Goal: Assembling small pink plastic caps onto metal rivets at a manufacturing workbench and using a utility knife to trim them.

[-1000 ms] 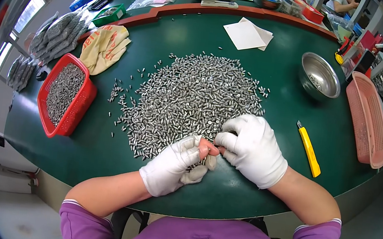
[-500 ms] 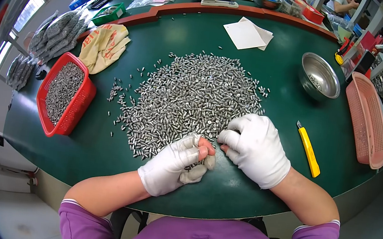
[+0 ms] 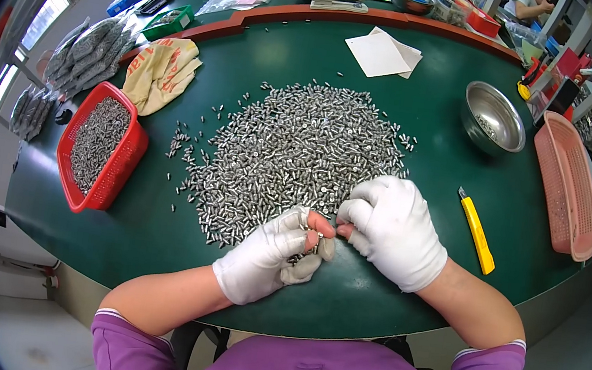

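Note:
A wide heap of small silver metal cylinders (image 3: pixel 301 141) lies on the green tabletop (image 3: pixel 175 266). At its near edge is my left hand (image 3: pixel 280 250), in a white glove with bare thumb and fingertip, curled around several of the same cylinders. They show as dark and shiny bits between its fingers. My right hand (image 3: pixel 395 230), also gloved with bare tips, is just to the right, its fingers bent and pinched together close to the left fingertips. Whatever sits in that pinch is hidden.
At left stand a red basket (image 3: pixel 134 147) filled with cylinders and a crumpled cloth bag (image 3: pixel 160 76). To the right lie a yellow utility knife (image 3: pixel 477 233), a steel bowl (image 3: pixel 505 137) and a pink basket (image 3: pixel 568 196). White paper cards (image 3: pixel 378 55) lie beyond the heap.
My right hand has shifted very slightly, and its thumb tip now shows more. My left index finger has straightened a little toward it. The heap looks the same.

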Motion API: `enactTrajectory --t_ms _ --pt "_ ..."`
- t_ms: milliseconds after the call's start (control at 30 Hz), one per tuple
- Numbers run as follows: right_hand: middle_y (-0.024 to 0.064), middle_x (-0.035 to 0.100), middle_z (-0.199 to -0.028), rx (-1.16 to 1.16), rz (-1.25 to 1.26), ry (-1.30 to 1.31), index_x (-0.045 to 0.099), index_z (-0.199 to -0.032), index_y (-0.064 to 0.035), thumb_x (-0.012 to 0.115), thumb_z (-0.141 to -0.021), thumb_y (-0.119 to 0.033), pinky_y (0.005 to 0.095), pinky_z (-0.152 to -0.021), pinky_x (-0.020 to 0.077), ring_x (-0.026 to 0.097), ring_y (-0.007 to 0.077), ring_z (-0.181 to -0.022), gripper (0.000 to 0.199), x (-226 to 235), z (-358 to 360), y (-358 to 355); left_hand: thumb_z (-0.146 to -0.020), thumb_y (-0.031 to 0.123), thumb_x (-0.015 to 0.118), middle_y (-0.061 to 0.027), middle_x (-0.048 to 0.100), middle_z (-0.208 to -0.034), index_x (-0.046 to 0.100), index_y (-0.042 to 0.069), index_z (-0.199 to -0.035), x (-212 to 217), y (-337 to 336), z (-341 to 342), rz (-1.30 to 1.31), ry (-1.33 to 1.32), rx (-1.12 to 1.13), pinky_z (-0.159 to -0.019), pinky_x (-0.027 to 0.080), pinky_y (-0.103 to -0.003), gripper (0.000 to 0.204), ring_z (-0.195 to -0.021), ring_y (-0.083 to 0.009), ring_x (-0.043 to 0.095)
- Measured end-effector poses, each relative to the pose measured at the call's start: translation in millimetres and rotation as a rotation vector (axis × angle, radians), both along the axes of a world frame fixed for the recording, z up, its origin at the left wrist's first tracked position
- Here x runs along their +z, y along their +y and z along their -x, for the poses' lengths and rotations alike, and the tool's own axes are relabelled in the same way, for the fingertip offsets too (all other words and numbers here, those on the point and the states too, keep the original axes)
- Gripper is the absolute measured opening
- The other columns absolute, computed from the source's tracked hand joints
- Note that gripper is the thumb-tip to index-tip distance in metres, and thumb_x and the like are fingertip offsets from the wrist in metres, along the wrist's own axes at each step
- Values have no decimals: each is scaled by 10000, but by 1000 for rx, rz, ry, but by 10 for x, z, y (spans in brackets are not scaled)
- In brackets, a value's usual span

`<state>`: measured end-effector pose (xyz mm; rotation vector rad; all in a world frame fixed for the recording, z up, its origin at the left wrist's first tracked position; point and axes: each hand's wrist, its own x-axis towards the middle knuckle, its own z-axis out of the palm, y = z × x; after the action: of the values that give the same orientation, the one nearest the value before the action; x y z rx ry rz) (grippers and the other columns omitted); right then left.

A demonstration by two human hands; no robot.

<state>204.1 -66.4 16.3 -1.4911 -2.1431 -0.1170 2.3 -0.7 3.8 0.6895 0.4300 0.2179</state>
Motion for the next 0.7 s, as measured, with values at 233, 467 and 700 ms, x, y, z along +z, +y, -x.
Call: enactTrajectory --t_ms 233,467,700 --pt "7 580 -867 94 -73 232 634 -824 -134 746 -651 -245 368 -731 446 556 240 -840 234 55 4 -33 -916 241 635 -18 566 -870 520 116 -1057 19 -11 -23 25 38 -8 -491 272 -185 220 -567 -43 372" --pt "8 587 -848 78 -62 225 648 -838 -143 734 -670 -217 370 -712 453 566 238 -822 203 15 -40 -8 -920 241 629 -26 577 -874 521 110 -990 48 -9 -35 0 103 -25 -469 266 -183 183 -540 -42 368" --pt "22 586 -807 -20 0 1 642 -818 -137 684 -713 -187 367 -681 461 577 236 -783 123 -1 -43 11 -913 337 608 -30 535 -807 527 99 -1005 23 1 -24 -42 49 -26 -471 273 -212 268 -503 -60 339"
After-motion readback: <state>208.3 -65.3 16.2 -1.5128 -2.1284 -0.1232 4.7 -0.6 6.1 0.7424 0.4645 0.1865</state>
